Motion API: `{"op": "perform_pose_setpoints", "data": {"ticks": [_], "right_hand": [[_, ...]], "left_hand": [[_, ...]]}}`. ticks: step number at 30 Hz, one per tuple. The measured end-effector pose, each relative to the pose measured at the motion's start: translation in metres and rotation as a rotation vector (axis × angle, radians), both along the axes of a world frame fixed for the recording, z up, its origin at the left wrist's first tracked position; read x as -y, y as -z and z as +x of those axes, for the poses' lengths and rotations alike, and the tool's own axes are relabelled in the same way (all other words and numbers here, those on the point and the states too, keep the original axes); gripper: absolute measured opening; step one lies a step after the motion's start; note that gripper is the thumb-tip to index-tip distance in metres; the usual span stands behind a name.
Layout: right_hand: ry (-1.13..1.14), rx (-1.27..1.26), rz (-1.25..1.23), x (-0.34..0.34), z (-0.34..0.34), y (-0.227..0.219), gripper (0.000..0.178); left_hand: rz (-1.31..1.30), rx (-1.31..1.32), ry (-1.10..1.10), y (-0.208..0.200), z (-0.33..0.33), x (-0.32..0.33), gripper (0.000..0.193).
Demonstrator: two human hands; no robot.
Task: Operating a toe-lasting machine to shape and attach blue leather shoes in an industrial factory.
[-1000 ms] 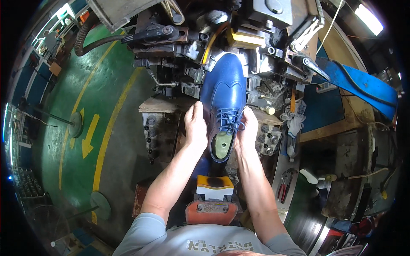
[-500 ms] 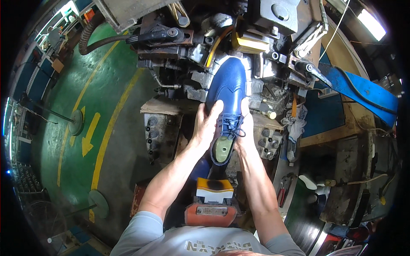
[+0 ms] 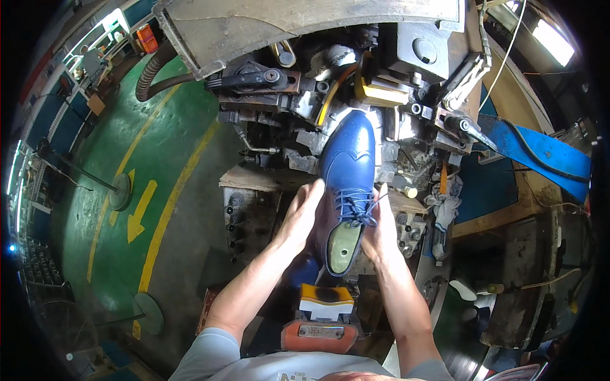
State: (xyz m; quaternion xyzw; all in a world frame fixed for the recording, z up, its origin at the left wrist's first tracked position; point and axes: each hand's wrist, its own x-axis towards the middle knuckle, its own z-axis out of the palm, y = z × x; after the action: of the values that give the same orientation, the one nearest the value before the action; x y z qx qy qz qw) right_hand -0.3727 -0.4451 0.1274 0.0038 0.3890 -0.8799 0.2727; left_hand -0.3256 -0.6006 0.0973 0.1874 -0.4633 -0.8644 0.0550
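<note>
A blue lace-up leather shoe points away from me, its toe among the metal jaws of a machine. Inside its opening shows a green shoe last with a small hole. My left hand lies along the shoe's left side, thumb forward, the other fingers partly hidden. On the opposite side, beside the laces, my right hand holds the shoe, its fingers mostly hidden behind it. Just beyond the toe is a yellow-edged pad.
Below the heel stands a yellow-and-black pad on a white block. Part of another blue item shows beside it. Control knobs flank the machine at left. A blue arm and a pale glove are at right.
The whole view has shifted, so machine and shoe appear lower. Both my thumbs have slid from the shoe's upper outward to its sides; the shoe stays between my hands.
</note>
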Motion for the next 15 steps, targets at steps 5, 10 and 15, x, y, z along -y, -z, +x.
{"op": "perform_pose_setpoints", "data": {"ticks": [5,10,15], "right_hand": [[0.232,-0.025,0.045,-0.046,0.019,0.057,0.043],[0.361,0.134,0.094,-0.075,0.042,0.097,0.032],[0.417,0.167,0.126,-0.088,0.057,0.121,0.027]], "left_hand": [[-0.645,0.017,-0.481,0.066,0.05,0.056,0.034],[-0.735,0.465,-0.706,0.177,0.116,0.126,0.054],[-0.686,0.66,-0.714,0.222,0.138,0.13,0.063]]}}
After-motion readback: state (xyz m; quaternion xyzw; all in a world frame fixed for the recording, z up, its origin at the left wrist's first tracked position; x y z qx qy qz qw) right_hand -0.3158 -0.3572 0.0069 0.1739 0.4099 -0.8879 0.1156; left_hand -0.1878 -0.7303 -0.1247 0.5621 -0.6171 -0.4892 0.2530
